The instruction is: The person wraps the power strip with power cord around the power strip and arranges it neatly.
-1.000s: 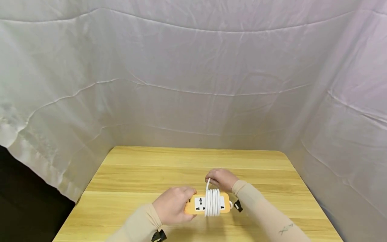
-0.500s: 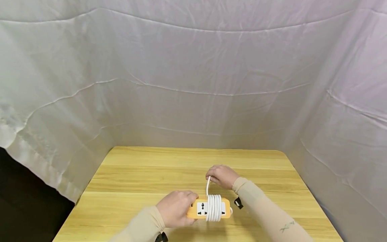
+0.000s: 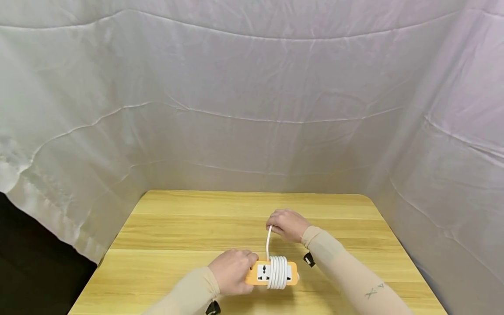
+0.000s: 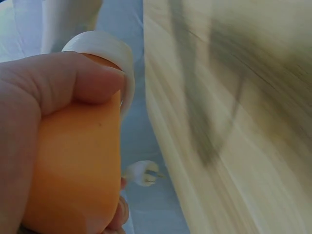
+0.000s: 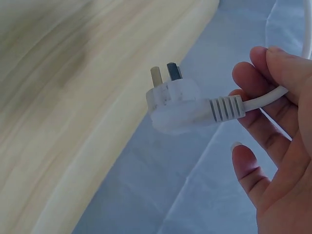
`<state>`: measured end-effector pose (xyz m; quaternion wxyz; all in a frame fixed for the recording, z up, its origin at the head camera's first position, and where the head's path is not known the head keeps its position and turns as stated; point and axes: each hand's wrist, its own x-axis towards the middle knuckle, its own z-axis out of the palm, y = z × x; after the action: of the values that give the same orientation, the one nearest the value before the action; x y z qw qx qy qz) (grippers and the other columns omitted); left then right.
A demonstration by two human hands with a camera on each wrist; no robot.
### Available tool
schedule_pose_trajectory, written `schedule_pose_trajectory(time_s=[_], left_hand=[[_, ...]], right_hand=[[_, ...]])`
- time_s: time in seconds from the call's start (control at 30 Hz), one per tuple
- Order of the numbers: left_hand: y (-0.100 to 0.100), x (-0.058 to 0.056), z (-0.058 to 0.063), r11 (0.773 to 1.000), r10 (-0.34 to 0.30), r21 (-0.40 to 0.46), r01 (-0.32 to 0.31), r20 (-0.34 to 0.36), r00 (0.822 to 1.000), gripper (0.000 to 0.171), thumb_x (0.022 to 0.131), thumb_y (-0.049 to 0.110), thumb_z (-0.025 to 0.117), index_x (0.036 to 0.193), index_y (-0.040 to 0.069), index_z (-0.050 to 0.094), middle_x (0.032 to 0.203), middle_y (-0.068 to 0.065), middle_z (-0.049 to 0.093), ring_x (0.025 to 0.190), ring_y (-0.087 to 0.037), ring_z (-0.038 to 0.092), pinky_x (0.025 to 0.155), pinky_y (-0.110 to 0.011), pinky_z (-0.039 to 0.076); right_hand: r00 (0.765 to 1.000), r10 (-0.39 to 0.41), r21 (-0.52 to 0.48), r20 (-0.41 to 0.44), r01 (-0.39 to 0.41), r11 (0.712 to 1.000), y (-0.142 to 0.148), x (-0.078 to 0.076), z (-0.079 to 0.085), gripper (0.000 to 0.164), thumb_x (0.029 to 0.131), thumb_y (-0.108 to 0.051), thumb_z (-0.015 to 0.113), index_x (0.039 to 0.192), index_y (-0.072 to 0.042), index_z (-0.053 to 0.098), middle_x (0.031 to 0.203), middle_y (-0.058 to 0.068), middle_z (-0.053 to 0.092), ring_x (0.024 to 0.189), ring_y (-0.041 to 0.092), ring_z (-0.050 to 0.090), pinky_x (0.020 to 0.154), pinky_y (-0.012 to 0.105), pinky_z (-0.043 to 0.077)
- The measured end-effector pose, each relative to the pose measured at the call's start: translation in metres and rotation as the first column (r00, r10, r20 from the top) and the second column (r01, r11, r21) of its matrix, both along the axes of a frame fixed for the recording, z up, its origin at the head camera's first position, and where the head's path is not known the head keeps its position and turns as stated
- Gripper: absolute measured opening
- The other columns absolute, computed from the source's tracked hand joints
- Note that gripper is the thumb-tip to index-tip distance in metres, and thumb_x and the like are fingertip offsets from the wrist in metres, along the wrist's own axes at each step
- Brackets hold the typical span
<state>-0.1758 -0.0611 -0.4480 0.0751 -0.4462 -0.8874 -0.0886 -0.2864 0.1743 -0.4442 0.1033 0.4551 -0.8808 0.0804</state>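
Observation:
My left hand [image 3: 234, 271] grips the left end of an orange power strip [image 3: 292, 280], held over the table with its sockets facing up. Several turns of white cord [image 3: 278, 273] are wound round the strip's right half. From these, a free length of cord [image 3: 268, 245] runs up to my right hand [image 3: 289, 225], farther back. In the right wrist view the fingers [image 5: 263, 131] curl round that cord just behind its white plug [image 5: 178, 109], whose prongs point up; the thumb side is hidden at the edge. The plug [image 4: 142, 173] also shows small beyond the strip in the left wrist view.
The wood-grain table [image 3: 189, 227] lies beneath both hands. Pale grey fabric [image 3: 252, 144] hangs behind it and along both sides. A dark area [image 3: 35, 258] shows past the fabric at the lower left. Small black devices [image 3: 309, 259] sit at the wrists.
My right hand has moved toward the back of the table, drawing out the free cord. The strip and my left hand have shifted slightly toward the front.

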Motion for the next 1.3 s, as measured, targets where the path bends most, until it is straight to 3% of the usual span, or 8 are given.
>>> schedule_pose_trajectory(time_s=[0.23,0.43,0.67,0.9,1.13,1.3], left_hand=[[0.003,-0.008,-0.010,0.999,0.043,-0.027,-0.041,0.059,0.997,0.035,0.066,0.035,0.080,0.083,0.015,0.057,0.068,0.014,0.046,0.056,0.000,0.041,0.051,-0.014,0.036],[0.000,-0.012,-0.016,0.989,0.144,-0.045,-0.139,0.130,0.981,0.034,0.067,0.036,0.080,0.082,0.016,0.057,0.066,0.013,0.045,0.056,-0.001,0.042,0.050,-0.016,0.037],[-0.004,-0.017,-0.019,0.970,0.245,-0.039,-0.242,0.123,0.962,0.035,0.068,0.037,0.079,0.082,0.013,0.058,0.067,0.009,0.048,0.054,-0.004,0.042,0.050,-0.019,0.039],[-0.007,-0.026,-0.019,0.942,0.323,0.040,-0.333,0.163,0.932,0.035,0.068,0.032,0.079,0.086,0.008,0.061,0.068,0.006,0.053,0.054,-0.006,0.045,0.049,-0.019,0.041],[-0.014,-0.038,-0.016,0.908,0.367,0.161,-0.387,0.143,0.919,0.033,0.068,0.029,0.079,0.082,0.009,0.058,0.067,0.003,0.053,0.053,-0.007,0.045,0.046,-0.022,0.038],[-0.018,-0.045,-0.010,0.880,0.400,0.189,-0.435,0.199,0.895,0.032,0.071,0.029,0.079,0.087,0.008,0.061,0.070,0.003,0.056,0.055,-0.008,0.047,0.049,-0.023,0.040]], right_hand=[[0.998,0.038,0.002,-0.045,-0.037,0.999,-0.003,0.003,0.008,0.007,0.090,-0.017,0.067,0.094,-0.017,0.073,0.093,-0.008,0.069,0.090,0.010,0.061,0.083,0.033,0.050],[0.996,-0.004,0.044,-0.084,0.007,0.999,-0.006,0.011,0.019,0.006,0.090,-0.022,0.068,0.094,-0.022,0.073,0.092,-0.010,0.068,0.090,0.009,0.061,0.082,0.035,0.049],[0.988,-0.015,0.027,-0.156,0.019,0.999,-0.007,0.019,0.030,0.005,0.086,-0.024,0.071,0.090,-0.022,0.073,0.086,-0.010,0.069,0.081,0.008,0.062,0.066,0.027,0.038],[0.984,-0.032,0.027,-0.177,0.038,0.999,-0.008,0.024,0.033,0.008,0.086,-0.026,0.071,0.092,-0.021,0.074,0.088,-0.009,0.069,0.081,0.008,0.062,0.067,0.027,0.038],[0.983,0.025,-0.037,-0.183,-0.032,0.999,-0.014,0.036,0.036,0.009,0.089,-0.023,0.069,0.091,-0.015,0.072,0.085,-0.006,0.068,0.078,0.011,0.062,0.071,0.030,0.050],[0.980,0.024,-0.076,-0.197,-0.040,0.996,-0.019,0.043,0.033,0.010,0.089,-0.023,0.068,0.090,-0.014,0.070,0.085,-0.005,0.067,0.078,0.011,0.061,0.072,0.030,0.051]])
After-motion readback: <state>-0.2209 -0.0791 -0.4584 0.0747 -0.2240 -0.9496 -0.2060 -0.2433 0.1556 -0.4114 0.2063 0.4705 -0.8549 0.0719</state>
